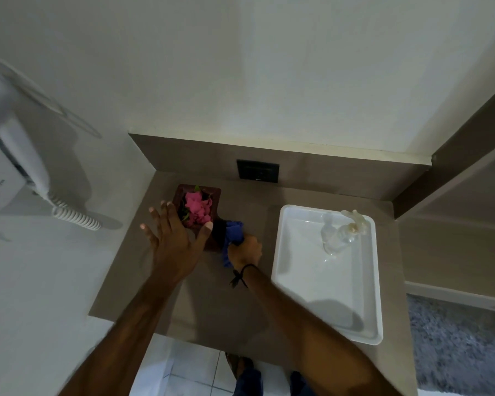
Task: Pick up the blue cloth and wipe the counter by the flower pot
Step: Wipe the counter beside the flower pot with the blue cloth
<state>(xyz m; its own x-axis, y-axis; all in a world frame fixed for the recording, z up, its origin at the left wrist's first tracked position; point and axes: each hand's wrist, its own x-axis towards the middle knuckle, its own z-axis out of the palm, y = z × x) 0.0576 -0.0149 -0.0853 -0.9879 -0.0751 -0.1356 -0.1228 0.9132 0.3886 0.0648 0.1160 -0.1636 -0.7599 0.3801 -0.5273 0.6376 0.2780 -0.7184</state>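
Note:
A square brown flower pot (213,195) with pink flowers (196,208) stands at the back left of the brown counter (200,295). My left hand (173,238) hovers spread over the pot's near left side, thumb at its front edge, fingers apart, holding nothing. My right hand (245,250) is closed on the bunched blue cloth (233,234), which presses on the counter right beside the pot's front right corner. Part of the cloth hangs out below my fist.
A white tray (297,281) holding two clear glasses (336,235) lies on the counter's right half. A dark socket plate (257,170) sits on the back upstand. A wall hair dryer (9,172) with a coiled cord hangs at left. Grey rug (457,338) lies on the floor at right.

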